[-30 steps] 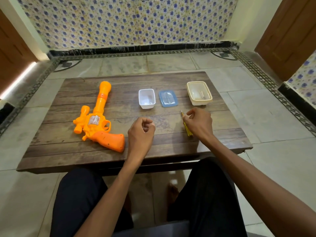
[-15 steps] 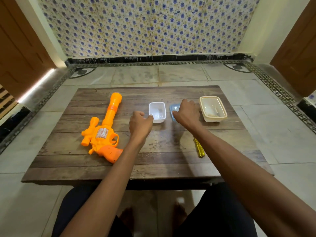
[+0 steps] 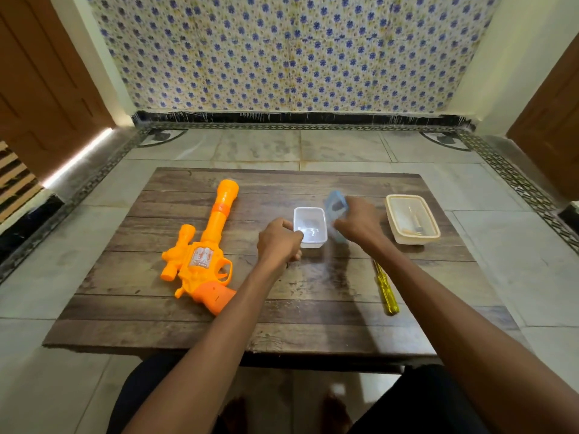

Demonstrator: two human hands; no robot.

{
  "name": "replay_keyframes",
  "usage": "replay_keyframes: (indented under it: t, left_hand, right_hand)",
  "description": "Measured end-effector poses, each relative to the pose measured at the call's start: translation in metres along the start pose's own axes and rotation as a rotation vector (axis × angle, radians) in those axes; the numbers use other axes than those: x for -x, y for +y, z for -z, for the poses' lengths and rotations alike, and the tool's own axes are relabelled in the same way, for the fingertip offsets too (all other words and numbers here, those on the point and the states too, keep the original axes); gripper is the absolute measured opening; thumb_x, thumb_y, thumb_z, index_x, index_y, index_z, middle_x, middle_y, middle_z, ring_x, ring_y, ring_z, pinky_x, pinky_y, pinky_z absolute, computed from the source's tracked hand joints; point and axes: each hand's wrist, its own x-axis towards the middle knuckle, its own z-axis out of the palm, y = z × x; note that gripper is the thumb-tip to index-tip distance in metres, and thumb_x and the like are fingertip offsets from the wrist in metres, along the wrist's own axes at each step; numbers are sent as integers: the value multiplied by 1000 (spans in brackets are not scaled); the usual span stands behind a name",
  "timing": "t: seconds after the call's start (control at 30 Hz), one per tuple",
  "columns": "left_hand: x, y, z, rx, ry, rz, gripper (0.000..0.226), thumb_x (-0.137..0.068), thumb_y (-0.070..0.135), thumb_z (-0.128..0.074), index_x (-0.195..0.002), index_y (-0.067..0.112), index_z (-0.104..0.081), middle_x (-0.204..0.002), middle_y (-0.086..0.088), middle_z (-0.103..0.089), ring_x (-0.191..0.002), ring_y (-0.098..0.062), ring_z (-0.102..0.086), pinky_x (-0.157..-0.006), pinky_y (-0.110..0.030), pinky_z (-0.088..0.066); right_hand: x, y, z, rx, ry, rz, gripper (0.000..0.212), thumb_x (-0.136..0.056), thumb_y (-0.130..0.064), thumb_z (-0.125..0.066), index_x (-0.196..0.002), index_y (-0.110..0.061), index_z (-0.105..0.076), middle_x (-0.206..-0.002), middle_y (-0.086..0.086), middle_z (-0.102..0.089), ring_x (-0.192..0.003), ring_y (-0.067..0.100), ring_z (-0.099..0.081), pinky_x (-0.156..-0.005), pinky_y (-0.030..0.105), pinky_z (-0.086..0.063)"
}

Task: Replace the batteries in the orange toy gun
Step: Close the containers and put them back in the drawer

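The orange toy gun [image 3: 200,255] lies on the left of the wooden table [image 3: 313,327], barrel pointing away from me. A small white tub [image 3: 310,225] stands at the table's middle. My left hand [image 3: 277,242] is curled at the tub's near left corner, thumb on its rim, holding it. My right hand [image 3: 360,222] grips a blue lid [image 3: 336,205], lifted and tilted on edge just right of the tub; the lid is blurred. A yellow screwdriver [image 3: 386,288] lies on the table under my right forearm's far side.
A cream tub [image 3: 410,219] with a clear lid and small items inside stands at the right of the table. Tiled floor surrounds the low table, with wooden doors to the left and right. My knees sit under the near edge.
My right hand let go of the screwdriver, reached to the blue lid and lifted it off the table. My left hand moved forward to the white tub's corner.
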Motion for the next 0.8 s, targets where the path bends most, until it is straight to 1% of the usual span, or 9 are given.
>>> replay_keyframes:
  t: [0.1, 0.2, 0.33, 0.4, 0.47, 0.53, 0.63, 0.73, 0.8]
  left_hand:
    - [13, -7, -3, 36, -63, 1, 20, -75, 10, -56, -89, 22, -63, -58, -7, -71, -47, -17, -65, -60, -36, -61]
    - [25, -17, -5, 80, -103, -35, 27, -77, 11, -59, -101, 22, -64, -58, -6, -71, -50, -19, -68, -69, -38, -63]
    - [38, -26, -3, 106, -129, -67, 31, -80, 10, -59, -107, 25, -65, -58, -4, -71, -50, -16, -68, -65, -31, -61]
    - [40, -29, -3, 154, -145, -64, 34, -81, 6, -59, -110, 22, -66, -58, -4, -71, -50, -17, -68, -61, -30, -60]
    - [41, -33, -2, 234, -182, -63, 37, -82, 1, -58, -116, 15, -65, -62, -4, -71, -53, -18, -68, -57, -30, -57]
    - [43, -34, -1, 266, -222, -76, 38, -86, 0, -58, -121, 15, -60, -75, -8, -72, -55, -17, -68, -54, -26, -53]
    - [43, -35, 1, 251, -258, -55, 35, -97, 4, -44, -125, 21, -56, -94, -16, -71, -59, -16, -70, -55, -22, -53]
    - [38, -39, 0, 210, -242, -47, 31, -105, 16, -31, -117, 18, -60, -89, -16, -72, -70, -21, -72, -61, -28, -59]
    - [32, -41, 1, 212, -213, -47, 26, -105, 26, -39, -105, 14, -62, -94, -14, -72, -76, -22, -73, -69, -33, -61]
  right_hand:
    - [22, -3, 0, -97, 32, 58, 36, -85, -8, -53, -119, -19, -62, -108, 9, -68, -85, 23, -66, -79, 43, -57]
    - [41, -4, -3, 64, -60, 107, 35, -93, -22, -49, -125, -14, -59, -111, 10, -68, -92, 26, -63, -81, 37, -52]
    - [59, -5, -6, 131, -201, 78, 61, -97, -56, -40, -141, -15, -49, -135, 13, -60, -117, 31, -58, -97, 41, -47]
    - [59, -6, -4, 156, -203, 94, 59, -100, -56, -36, -136, -13, -54, -134, 14, -60, -117, 31, -57, -96, 40, -45]
    - [54, -6, 0, 170, -186, 103, 47, -102, -44, -41, -133, -15, -58, -134, 12, -61, -118, 28, -57, -97, 37, -44]
    - [49, -5, 3, 177, -174, 86, 41, -96, -35, -55, -134, -19, -59, -138, 8, -58, -120, 25, -57, -97, 35, -45]
    - [45, -6, 4, 190, -152, 64, 46, -84, -39, -71, -127, -25, -61, -129, 5, -63, -106, 22, -62, -89, 38, -53]
    - [44, -7, 2, 204, -128, 34, 57, -78, -43, -77, -128, -25, -56, -121, 5, -65, -102, 23, -63, -84, 41, -55]
    - [44, -8, 2, 180, -134, 19, 65, -76, -43, -80, -132, -24, -53, -119, 6, -67, -101, 24, -64, -84, 42, -55]
